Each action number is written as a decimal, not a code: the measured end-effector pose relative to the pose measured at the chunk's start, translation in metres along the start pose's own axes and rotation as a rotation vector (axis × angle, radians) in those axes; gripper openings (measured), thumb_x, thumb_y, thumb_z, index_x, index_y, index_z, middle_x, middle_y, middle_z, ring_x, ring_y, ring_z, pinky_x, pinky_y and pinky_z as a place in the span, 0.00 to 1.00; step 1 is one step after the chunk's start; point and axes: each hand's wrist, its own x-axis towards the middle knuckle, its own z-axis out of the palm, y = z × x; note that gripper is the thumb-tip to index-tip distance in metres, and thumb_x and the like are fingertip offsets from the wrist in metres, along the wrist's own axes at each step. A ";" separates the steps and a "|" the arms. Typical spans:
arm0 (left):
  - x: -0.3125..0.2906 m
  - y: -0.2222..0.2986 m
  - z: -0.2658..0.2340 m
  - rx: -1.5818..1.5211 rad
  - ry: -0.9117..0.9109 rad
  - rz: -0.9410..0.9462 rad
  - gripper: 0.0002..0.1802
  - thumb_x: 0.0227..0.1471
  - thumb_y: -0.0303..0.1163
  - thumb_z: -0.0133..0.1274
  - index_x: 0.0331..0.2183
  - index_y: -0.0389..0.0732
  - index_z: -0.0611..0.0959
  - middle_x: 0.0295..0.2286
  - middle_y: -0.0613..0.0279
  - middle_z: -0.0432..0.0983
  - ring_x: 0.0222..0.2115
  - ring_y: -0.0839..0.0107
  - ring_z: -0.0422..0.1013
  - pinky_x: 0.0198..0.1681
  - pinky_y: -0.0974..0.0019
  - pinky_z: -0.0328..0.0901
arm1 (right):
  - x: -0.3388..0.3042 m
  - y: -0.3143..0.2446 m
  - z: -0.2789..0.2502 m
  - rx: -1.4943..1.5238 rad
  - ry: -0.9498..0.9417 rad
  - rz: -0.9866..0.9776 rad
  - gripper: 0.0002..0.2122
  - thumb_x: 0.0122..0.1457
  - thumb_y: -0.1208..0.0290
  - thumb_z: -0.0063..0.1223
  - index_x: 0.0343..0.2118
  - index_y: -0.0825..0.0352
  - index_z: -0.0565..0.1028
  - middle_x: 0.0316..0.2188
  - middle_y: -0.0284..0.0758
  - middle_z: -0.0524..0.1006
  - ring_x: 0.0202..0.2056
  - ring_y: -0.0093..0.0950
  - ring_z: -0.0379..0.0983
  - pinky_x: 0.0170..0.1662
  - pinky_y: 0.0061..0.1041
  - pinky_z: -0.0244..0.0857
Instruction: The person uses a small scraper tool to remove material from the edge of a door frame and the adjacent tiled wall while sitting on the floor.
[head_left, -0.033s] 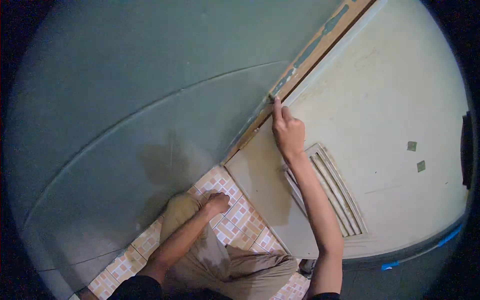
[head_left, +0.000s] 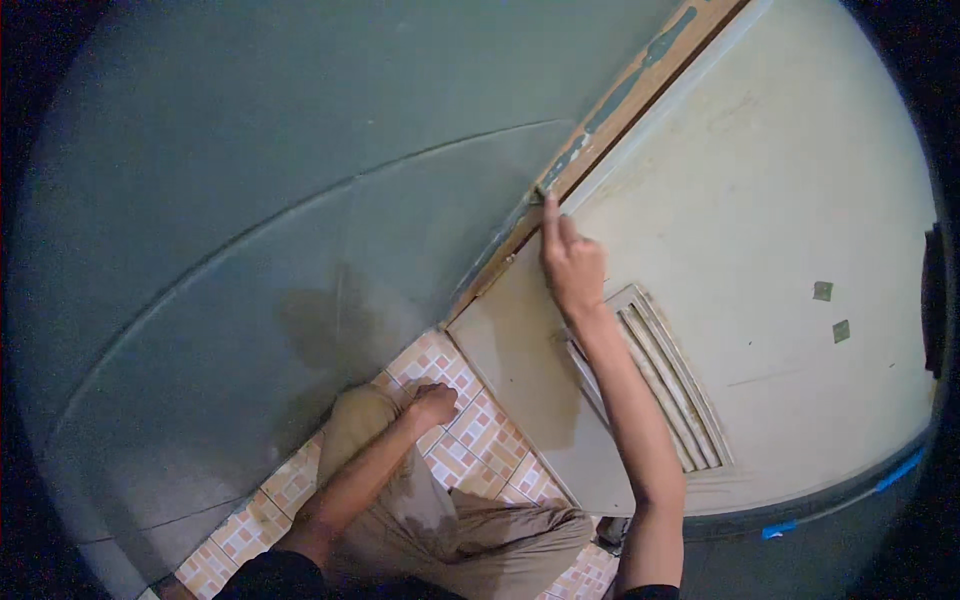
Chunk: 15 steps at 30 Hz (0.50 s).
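Lower centre, nearest: your trousers [head_left: 530,530], knees bent over patterned floor tiles [head_left: 485,430]. Your left hand [head_left: 435,404] sits beside the knee, fingers folded into a loose fist, nothing showing in it.

Mid-frame: your right hand [head_left: 575,265] reaches up, index finger extended, the others at least partly bent. The fingertip appears to touch the edge of the wooden frame [head_left: 640,95]. A small dark spot lies there; you cannot tell whether the fingers grip anything.

Right: pale door [head_left: 780,200] with a slatted vent [head_left: 688,385], partly behind your forearm.

Farther: the frame runs diagonally to the upper edge, grey-green wall [head_left: 300,100] on its left. Progress, judged: partial. Grey-green patches [head_left: 668,42] alternate with bare wood along the upper stretch; below the fingertip the surface looks rough and uneven. An even finish remains outstanding.
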 end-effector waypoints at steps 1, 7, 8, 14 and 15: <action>-0.002 -0.004 0.004 0.003 0.018 -0.014 0.21 0.49 0.45 0.53 0.34 0.34 0.80 0.35 0.46 0.77 0.40 0.50 0.73 0.44 0.51 0.67 | -0.001 -0.003 0.001 0.016 0.027 0.001 0.28 0.48 0.82 0.47 0.55 0.81 0.60 0.39 0.49 0.75 0.18 0.32 0.75 0.19 0.28 0.70; -0.002 -0.005 0.004 0.031 0.069 0.028 0.20 0.48 0.44 0.53 0.35 0.35 0.80 0.37 0.45 0.76 0.42 0.50 0.72 0.46 0.50 0.65 | -0.016 -0.015 0.035 0.013 -0.067 -0.146 0.27 0.49 0.81 0.45 0.57 0.77 0.61 0.32 0.41 0.74 0.18 0.34 0.74 0.22 0.31 0.70; -0.003 -0.005 0.003 0.027 0.053 0.018 0.20 0.48 0.43 0.53 0.35 0.36 0.80 0.38 0.45 0.76 0.43 0.50 0.72 0.47 0.49 0.65 | -0.009 -0.008 0.023 0.022 -0.006 -0.072 0.28 0.49 0.82 0.45 0.57 0.77 0.61 0.32 0.41 0.74 0.18 0.35 0.74 0.21 0.31 0.70; 0.002 -0.013 0.015 -0.021 0.112 -0.003 0.20 0.49 0.44 0.52 0.33 0.35 0.80 0.36 0.45 0.76 0.42 0.49 0.71 0.46 0.50 0.65 | -0.006 -0.008 0.021 -0.024 0.042 -0.109 0.28 0.50 0.81 0.46 0.56 0.81 0.59 0.28 0.43 0.75 0.18 0.30 0.75 0.20 0.28 0.69; 0.002 -0.008 0.013 -0.020 0.110 0.006 0.20 0.49 0.44 0.52 0.33 0.35 0.80 0.36 0.45 0.76 0.42 0.49 0.71 0.46 0.50 0.65 | -0.013 -0.014 0.030 -0.031 0.038 -0.104 0.28 0.50 0.81 0.46 0.56 0.81 0.59 0.28 0.43 0.75 0.18 0.30 0.75 0.20 0.28 0.69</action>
